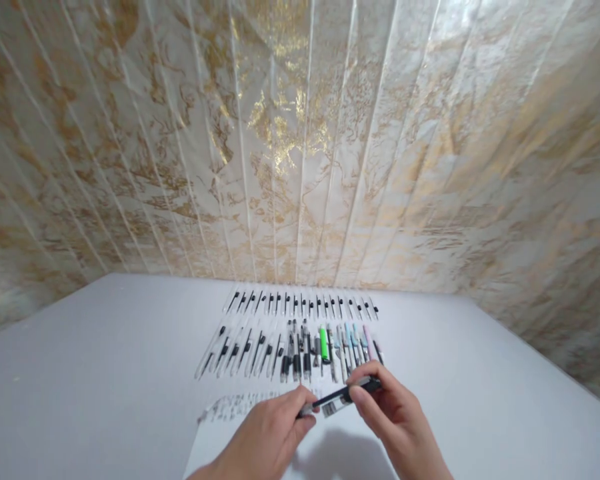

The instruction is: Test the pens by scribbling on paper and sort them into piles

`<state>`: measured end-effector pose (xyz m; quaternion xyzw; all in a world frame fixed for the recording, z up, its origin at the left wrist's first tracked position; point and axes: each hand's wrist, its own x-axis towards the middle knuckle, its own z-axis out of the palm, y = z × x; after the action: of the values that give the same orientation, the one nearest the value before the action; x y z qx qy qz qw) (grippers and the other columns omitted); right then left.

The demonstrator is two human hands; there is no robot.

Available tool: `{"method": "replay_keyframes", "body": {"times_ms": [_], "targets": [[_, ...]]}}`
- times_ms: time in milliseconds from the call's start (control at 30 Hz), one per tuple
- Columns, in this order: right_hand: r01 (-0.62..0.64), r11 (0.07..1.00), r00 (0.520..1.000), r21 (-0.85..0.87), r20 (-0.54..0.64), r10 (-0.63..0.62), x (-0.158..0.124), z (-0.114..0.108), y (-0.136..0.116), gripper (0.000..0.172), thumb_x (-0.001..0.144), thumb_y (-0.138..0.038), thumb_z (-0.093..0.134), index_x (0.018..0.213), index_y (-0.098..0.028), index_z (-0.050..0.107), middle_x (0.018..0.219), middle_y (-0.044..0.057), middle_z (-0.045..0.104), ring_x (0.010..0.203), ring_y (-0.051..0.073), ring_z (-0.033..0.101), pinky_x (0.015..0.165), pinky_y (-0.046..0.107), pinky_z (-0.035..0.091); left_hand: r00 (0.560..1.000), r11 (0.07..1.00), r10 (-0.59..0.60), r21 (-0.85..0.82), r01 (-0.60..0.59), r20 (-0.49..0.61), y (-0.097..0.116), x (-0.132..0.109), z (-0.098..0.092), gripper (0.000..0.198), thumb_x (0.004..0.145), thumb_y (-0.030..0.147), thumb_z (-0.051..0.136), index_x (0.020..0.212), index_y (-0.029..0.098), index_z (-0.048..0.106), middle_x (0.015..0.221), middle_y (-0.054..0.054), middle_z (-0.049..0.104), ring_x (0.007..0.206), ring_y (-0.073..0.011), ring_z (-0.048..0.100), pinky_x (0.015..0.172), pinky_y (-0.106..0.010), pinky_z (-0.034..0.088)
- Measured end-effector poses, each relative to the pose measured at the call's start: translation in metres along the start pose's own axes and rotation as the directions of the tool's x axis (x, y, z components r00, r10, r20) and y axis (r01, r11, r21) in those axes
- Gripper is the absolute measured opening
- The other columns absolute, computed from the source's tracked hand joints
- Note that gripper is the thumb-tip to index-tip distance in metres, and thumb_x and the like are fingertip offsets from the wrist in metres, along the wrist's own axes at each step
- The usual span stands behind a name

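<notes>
Above the near part of the white sheet, my two hands hold a black pen (334, 398) slantwise between them. My left hand (279, 427) is closed, with thumb and fingertips pinching the pen's lower left end, where a grey and dark piece shows. My right hand (387, 403) grips the thicker, dark upper end between thumb and fingers. Just under the shaft, close to the right fingertips, is a clear piece (334, 406) with dark marks on it. Whether it is part of the pen or separate I cannot tell. The fingers partly hide both ends.
Beyond the hands lies a front row of clear and black pens (247, 347), with a bright green pen or marker (323, 343) and pastel pens (350, 337). Behind it runs a row of slim pens (300, 305). A sheet with handwriting (230, 405) lies nearer; a gold-patterned curtain (290, 167) hangs behind.
</notes>
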<state>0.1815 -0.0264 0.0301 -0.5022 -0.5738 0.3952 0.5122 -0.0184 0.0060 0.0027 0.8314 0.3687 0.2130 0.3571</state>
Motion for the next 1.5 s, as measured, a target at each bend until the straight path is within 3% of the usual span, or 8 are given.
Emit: {"method": "replay_keyframes", "body": {"times_ms": [133, 267, 400, 767, 933, 1133, 1333, 1500], "targets": [[0.114, 0.978, 0.981, -0.176, 0.177, -0.082, 0.000, -0.005, -0.008, 0.022, 0.090, -0.042, 0.055, 0.087, -0.022, 0.064, 0.073, 0.000, 0.061, 0.062, 0.014, 0.053, 0.057, 0.022, 0.043, 1.000, 0.999, 0.014, -0.044, -0.014, 0.013, 0.005, 0.000, -0.002, 0.021, 0.096, 0.027, 0.035, 0.096, 0.021, 0.055, 0.082, -0.004, 0.063, 0.072, -0.0195, 0.059, 0.064, -0.027, 0.039], [0.148, 0.948, 0.976, -0.283, 0.195, -0.095, -0.003, -0.015, -0.021, 0.020, 0.092, -0.037, 0.053, 0.105, -0.024, 0.061, 0.079, 0.001, 0.066, 0.066, 0.015, 0.059, 0.060, 0.022, 0.047, 1.000, 0.981, 0.019, -0.193, -0.019, -0.001, 0.010, -0.001, -0.006, 0.029, 0.099, 0.039, 0.033, 0.098, 0.020, 0.055, 0.077, -0.001, 0.057, 0.068, -0.0161, 0.052, 0.064, -0.026, 0.038], [0.214, 0.916, 0.972, -0.340, 0.168, -0.165, -0.003, -0.029, -0.038, 0.017, 0.093, -0.035, 0.054, 0.106, -0.027, 0.060, 0.079, 0.000, 0.065, 0.066, 0.014, 0.061, 0.059, 0.019, 0.048, 0.999, 0.929, 0.034, -0.369, -0.030, 0.005, 0.009, -0.002, -0.005, 0.040, 0.097, 0.053, 0.034, 0.098, 0.019, 0.054, 0.067, 0.003, 0.045, 0.060, -0.0132, 0.042, 0.058, -0.023, 0.034], [0.270, 0.916, 0.950, -0.297, -0.073, -0.304, -0.007, -0.035, -0.055, 0.014, 0.091, -0.039, 0.058, 0.092, -0.027, 0.063, 0.077, -0.001, 0.059, 0.062, 0.012, 0.059, 0.058, 0.018, 0.051, 0.997, 0.789, 0.029, -0.611, -0.066, -0.072, 0.010, -0.004, 0.001, 0.044, 0.097, 0.057, 0.036, 0.099, 0.017, 0.054, 0.077, -0.001, 0.049, 0.069, -0.0142, 0.045, 0.064, -0.025, 0.037], [0.350, 0.863, 0.937, -0.363, 0.142, -0.320, -0.007, -0.039, -0.058, 0.010, 0.093, -0.028, 0.055, 0.101, -0.028, 0.061, 0.090, 0.002, 0.066, 0.080, 0.015, 0.065, 0.067, 0.017, 0.054, 0.997, 0.844, 0.044, -0.531, -0.071, -0.063, 0.015, -0.006, 0.000, 0.044, 0.096, 0.058, 0.037, 0.093, 0.018, 0.056, 0.073, 0.000, 0.050, 0.068, -0.0141, 0.048, 0.068, -0.026, 0.038], [0.374, 0.824, 0.927, -0.426, 0.200, -0.317, -0.007, -0.041, -0.063, 0.013, 0.092, -0.024, 0.054, 0.103, -0.027, 0.058, 0.095, 0.004, 0.066, 0.089, 0.018, 0.065, 0.068, 0.020, 0.054, 0.997, 0.874, 0.037, -0.483, -0.062, -0.061, 0.014, -0.004, 0.001, 0.049, 0.095, 0.062, 0.036, 0.092, 0.018, 0.056, 0.069, 0.001, 0.049, 0.066, -0.0137, 0.048, 0.067, -0.025, 0.038], [0.380, 0.802, 0.918, -0.461, 0.296, -0.265, -0.006, -0.036, -0.073, 0.009, 0.092, -0.022, 0.049, 0.095, -0.025, 0.057, 0.078, 0.002, 0.062, 0.067, 0.016, 0.061, 0.060, 0.023, 0.052, 0.998, 0.942, 0.042, -0.331, -0.058, -0.053, 0.016, -0.003, -0.002, 0.043, 0.098, 0.051, 0.035, 0.093, 0.016, 0.059, 0.063, 0.003, 0.045, 0.056, -0.0119, 0.042, 0.057, -0.023, 0.034], [0.379, 0.774, 0.906, -0.508, 0.376, -0.196, -0.006, -0.034, -0.068, 0.012, 0.092, -0.018, 0.046, 0.092, -0.025, 0.057, 0.076, 0.001, 0.061, 0.059, 0.014, 0.055, 0.053, 0.021, 0.048, 0.995, 0.987, 0.065, -0.143, -0.075, -0.072, 0.015, -0.003, -0.001, 0.025, 0.096, 0.027, 0.039, 0.093, 0.018, 0.063, 0.079, -0.004, 0.066, 0.070, -0.0170, 0.057, 0.066, -0.027, 0.041]]}}
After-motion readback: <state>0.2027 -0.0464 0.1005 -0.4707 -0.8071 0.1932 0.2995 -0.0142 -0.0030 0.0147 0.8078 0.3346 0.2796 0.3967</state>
